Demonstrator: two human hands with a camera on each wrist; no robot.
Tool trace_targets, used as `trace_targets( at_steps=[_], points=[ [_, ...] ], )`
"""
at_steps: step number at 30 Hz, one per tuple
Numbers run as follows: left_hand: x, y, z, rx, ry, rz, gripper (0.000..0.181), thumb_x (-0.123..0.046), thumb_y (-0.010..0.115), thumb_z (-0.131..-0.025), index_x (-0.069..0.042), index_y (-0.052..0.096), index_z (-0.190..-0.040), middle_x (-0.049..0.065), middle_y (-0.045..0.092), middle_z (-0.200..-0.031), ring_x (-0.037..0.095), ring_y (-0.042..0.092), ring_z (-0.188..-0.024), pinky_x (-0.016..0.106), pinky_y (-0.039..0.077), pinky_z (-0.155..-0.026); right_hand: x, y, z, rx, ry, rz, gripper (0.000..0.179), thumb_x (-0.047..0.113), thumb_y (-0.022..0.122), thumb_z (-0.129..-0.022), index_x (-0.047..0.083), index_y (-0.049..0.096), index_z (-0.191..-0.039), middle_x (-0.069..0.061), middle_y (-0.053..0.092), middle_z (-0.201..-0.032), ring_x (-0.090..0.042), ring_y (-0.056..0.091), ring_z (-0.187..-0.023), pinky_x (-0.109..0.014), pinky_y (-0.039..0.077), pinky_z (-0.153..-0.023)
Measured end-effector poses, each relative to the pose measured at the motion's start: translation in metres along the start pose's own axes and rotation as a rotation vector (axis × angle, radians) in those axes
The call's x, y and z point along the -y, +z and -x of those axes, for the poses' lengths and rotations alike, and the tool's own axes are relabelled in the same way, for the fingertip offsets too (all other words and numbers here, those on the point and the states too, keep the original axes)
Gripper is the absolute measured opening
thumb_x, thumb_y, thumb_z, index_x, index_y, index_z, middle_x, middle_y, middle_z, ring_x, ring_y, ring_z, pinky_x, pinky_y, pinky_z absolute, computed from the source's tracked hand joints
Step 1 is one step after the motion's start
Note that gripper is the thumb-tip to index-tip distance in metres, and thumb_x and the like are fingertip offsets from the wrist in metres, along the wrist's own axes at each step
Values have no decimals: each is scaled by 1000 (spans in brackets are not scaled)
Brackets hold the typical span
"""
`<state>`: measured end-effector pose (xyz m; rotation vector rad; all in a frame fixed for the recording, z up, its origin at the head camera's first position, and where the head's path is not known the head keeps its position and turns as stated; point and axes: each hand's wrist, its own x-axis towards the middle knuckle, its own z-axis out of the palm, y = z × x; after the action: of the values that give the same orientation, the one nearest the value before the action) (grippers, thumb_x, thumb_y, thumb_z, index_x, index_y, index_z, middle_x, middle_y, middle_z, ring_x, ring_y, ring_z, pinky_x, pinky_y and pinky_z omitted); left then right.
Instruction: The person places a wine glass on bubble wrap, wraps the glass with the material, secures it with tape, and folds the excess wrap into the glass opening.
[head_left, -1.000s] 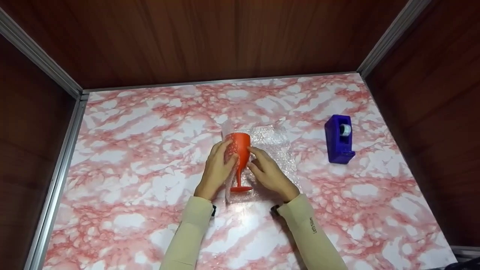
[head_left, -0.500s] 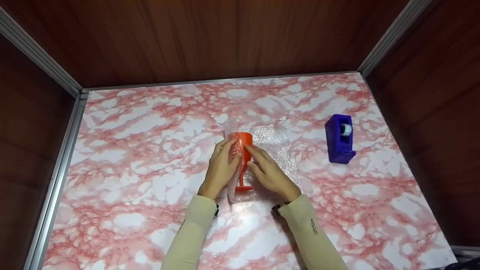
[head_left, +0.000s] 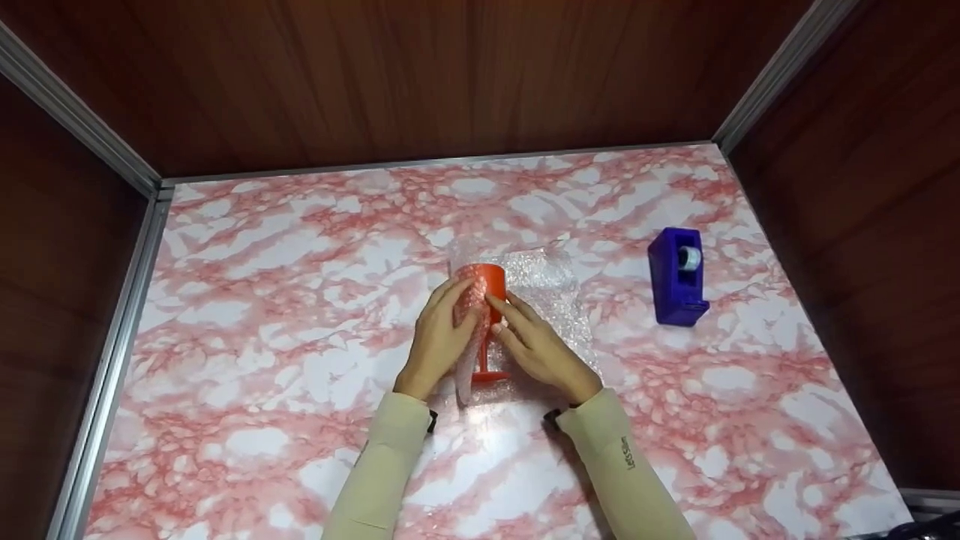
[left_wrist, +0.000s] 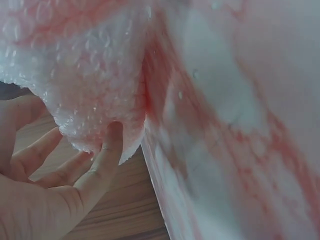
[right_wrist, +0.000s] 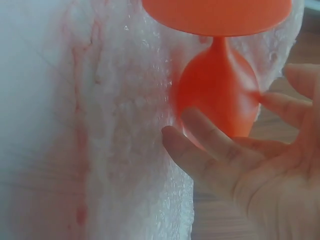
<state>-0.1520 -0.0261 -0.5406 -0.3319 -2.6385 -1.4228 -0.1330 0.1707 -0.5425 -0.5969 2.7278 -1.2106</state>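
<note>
An orange goblet [head_left: 491, 282] lies on its side on a sheet of bubble wrap [head_left: 551, 285], its foot toward the person. The sheet's left part is folded up over the bowl. My left hand [head_left: 439, 337] grips this fold against the goblet, thumb on top; the left wrist view shows its fingers curved at the wrap's [left_wrist: 90, 90] edge. My right hand [head_left: 544, 349] holds the bowl from the right. In the right wrist view, its fingers [right_wrist: 200, 130] are spread around the lower and side parts of the bowl, below the foot [right_wrist: 220, 15].
A purple tape dispenser [head_left: 677, 277] with a roll of clear tape stands to the right on the pink-and-white marbled table [head_left: 300, 450]. Dark wood panels [head_left: 435, 82] with metal edging enclose the back and both sides.
The goblet and the folded wrap have shifted slightly right, with more wrap over the bowl. The left hand moved right with them; the right hand's fingers slid a little on the bowl.
</note>
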Motion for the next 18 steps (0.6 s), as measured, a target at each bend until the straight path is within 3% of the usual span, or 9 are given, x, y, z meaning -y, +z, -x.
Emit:
trace_targets(
  at_steps=[6,12,18],
  points=[
    [4,-1,0,-17,17,22,41,-12,62,-98,-5,58,-139,18,49,-145,32,47,-132,42,38,-110,0,1,0,24,22,-25,56,46,40,-107,33,28,-159,-21,26,-160,-38,30,-143,-56,28,-113],
    [5,-2,1,13,-11,9,45,-16,64,-97,-9,56,-141,20,50,-142,34,49,-130,47,40,-107,-2,1,0,29,-12,-19,53,27,42,-109,26,28,-160,-18,27,-160,-32,24,-147,-50,23,-116],
    [6,-2,2,17,7,28,47,-14,65,-96,-11,55,-142,16,53,-139,29,52,-125,44,43,-102,-3,1,-1,15,-55,-47,53,15,44,-108,21,30,-159,-16,31,-159,-30,25,-147,-46,21,-118]
  ],
)
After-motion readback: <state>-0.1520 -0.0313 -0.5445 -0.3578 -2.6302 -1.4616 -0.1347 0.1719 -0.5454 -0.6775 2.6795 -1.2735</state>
